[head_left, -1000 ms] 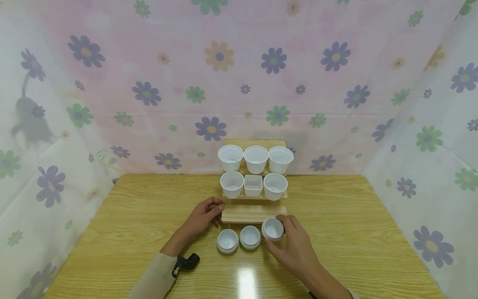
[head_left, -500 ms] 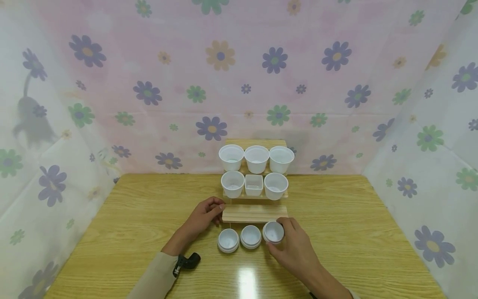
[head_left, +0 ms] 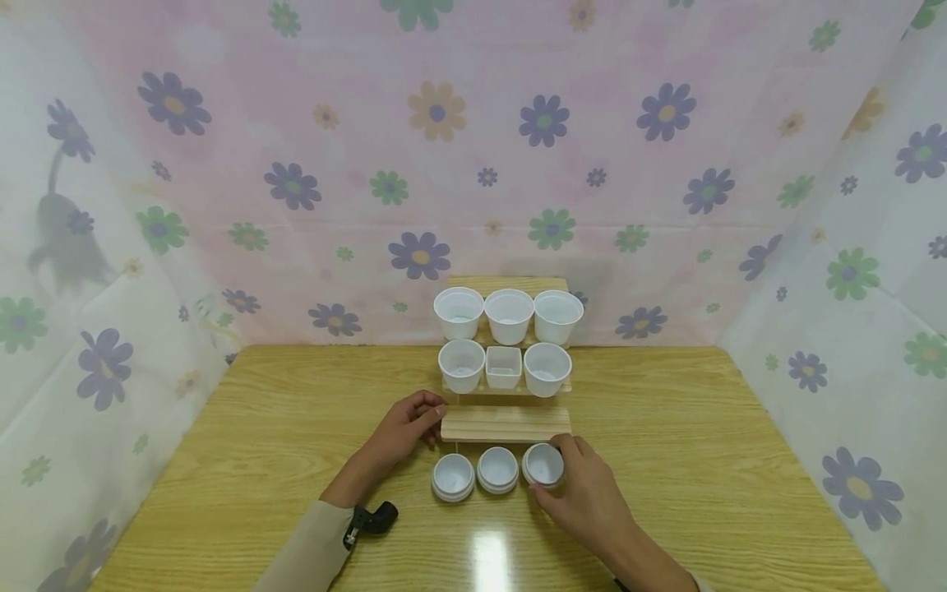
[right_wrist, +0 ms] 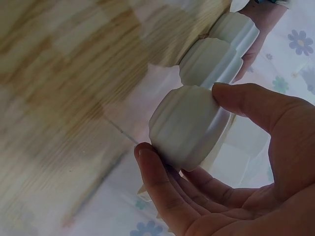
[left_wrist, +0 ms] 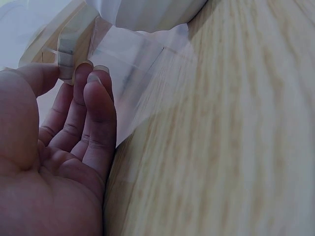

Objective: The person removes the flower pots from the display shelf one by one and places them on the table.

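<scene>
From where I stand, the person's right hand (head_left: 588,492) grips a small white round pot with a ribbed side (head_left: 543,465), thumb on the near side and fingers on the far side. It is the right-hand pot in a row of three, just in front of a bare, pale wooden plank (head_left: 505,424); I can't tell whether its base touches anything. Beside it stand two matching white pots, a middle one (head_left: 498,469) and a left one (head_left: 453,477), both upright and open-topped.

The left hand (head_left: 403,429) pinches the plank's left end between thumb and fingers.

Behind, on the next step of the wooden stand, a square translucent cup (head_left: 504,367) sits between two round white cups (head_left: 462,367). Three larger white cups (head_left: 509,316) line the step above. The stand is on a wood-grain table (head_left: 666,436) before a flower-printed cloth (head_left: 473,148).
</scene>
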The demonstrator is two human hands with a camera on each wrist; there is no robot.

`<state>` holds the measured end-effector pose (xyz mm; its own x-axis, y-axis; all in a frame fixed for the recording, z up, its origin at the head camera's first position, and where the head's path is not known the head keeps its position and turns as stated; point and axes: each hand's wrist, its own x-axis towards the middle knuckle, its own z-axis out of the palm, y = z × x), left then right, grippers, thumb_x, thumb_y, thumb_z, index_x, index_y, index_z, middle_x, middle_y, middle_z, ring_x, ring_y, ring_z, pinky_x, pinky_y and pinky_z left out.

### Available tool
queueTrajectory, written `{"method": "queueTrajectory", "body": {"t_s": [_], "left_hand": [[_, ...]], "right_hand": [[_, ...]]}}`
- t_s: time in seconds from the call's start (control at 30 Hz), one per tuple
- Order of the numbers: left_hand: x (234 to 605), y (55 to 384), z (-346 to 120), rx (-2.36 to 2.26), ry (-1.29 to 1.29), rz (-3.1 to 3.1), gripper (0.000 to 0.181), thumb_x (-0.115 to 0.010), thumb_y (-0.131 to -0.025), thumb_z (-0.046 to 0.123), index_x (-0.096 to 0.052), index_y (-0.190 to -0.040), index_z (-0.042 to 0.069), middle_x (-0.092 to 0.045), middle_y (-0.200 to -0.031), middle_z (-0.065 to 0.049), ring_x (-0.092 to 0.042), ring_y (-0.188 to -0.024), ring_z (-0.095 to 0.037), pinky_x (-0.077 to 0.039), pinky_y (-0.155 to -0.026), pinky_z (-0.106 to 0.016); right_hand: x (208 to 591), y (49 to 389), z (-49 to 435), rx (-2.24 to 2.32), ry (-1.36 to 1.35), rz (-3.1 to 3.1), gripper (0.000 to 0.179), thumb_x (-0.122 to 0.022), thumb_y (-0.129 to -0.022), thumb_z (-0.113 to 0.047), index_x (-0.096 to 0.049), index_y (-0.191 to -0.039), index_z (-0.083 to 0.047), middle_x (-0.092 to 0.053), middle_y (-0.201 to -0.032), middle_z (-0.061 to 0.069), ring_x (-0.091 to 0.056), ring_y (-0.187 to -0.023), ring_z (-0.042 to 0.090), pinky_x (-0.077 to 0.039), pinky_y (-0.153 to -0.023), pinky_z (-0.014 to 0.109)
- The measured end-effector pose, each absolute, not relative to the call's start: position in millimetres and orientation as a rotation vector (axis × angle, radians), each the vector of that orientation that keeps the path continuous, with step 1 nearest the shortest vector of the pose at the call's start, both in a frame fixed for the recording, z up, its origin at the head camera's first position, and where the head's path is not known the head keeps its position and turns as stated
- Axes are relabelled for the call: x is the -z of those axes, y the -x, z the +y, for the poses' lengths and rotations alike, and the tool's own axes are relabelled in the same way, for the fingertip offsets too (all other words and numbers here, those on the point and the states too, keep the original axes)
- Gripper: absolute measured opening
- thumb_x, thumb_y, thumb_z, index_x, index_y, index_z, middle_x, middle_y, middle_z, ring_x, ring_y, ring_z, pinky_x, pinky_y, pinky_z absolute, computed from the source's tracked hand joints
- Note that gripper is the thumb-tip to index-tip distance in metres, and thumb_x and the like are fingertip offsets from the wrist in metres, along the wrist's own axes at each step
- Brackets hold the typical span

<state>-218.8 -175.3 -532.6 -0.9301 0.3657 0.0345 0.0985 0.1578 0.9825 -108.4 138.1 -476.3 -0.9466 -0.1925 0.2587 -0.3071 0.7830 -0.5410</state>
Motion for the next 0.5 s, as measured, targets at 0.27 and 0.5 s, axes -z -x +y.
{"method": "queueTrajectory", "body": {"t_s": [0.27, 0.5], "left_hand": [[532, 217, -175, -1.888, -0.427, 2.194, 0.031, -0.058, -0.112, 0.024, -0.061, -0.128, -0.002, -0.067, -0.090, -0.009, -0.066, -0.075, -0.021, -0.060, -0.068, -0.033], [532, 217, -175, -1.888, -0.429, 2.199, 0.030, -0.058, -0.112, 0.024, -0.061, -0.127, -0.002, -0.067, -0.090, -0.009, -0.066, -0.075, -0.021, -0.060, -0.068, -0.032]], "right_hand": [[483, 112, 138, -0.883, -0.354, -2.825, 0.059, -0.098, -0.075, -0.015, -0.063, -0.120, -0.004, -0.067, -0.106, 0.011, -0.070, -0.097, 0.026, -0.062, -0.079, 0.041], [487, 112, 139, -0.883, -0.387, -2.800, 0.059, -0.099, -0.074, -0.013, -0.063, -0.120, -0.003, -0.067, -0.106, 0.012, -0.071, -0.096, 0.027, -0.062, -0.079, 0.042]]}}
